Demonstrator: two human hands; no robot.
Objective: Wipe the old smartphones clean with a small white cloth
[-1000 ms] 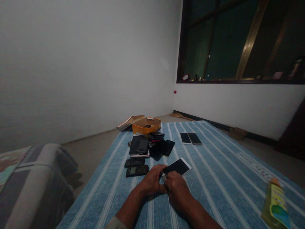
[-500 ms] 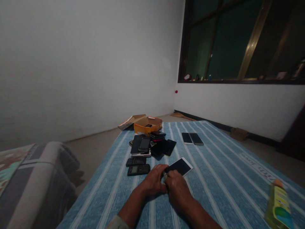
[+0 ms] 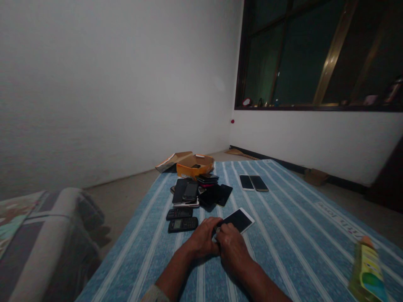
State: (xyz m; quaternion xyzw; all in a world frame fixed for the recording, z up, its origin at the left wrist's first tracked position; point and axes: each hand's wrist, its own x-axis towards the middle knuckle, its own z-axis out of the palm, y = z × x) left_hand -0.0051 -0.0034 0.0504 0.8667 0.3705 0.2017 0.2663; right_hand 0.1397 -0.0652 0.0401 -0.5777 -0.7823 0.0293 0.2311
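Observation:
A white smartphone point(image 3: 238, 219) with a dark screen lies tilted on the blue striped cloth point(image 3: 277, 251). At its near left end my left hand point(image 3: 204, 240) has curled fingers pressed on it, steadying it. My right hand point(image 3: 233, 247) is closed beside the left, knuckles over the phone's near edge. Between the two hands a small pale bit shows at the right fingertips; what it is I cannot make out. Left of my hands rest two black keypad phones point(image 3: 182, 224), one behind the other.
Behind are a pile of dark phones point(image 3: 212, 196) and an open orange cardboard box point(image 3: 188, 169). Two smartphones point(image 3: 258, 183) lie side by side farther right. A yellow-green bottle point(image 3: 367, 270) is at the right front. A blanket-covered seat or bed point(image 3: 59, 235) is at left.
My right hand has shifted very slightly to the left and its fingers have moved a little at the phone's near end. The phone and the other things stay in place.

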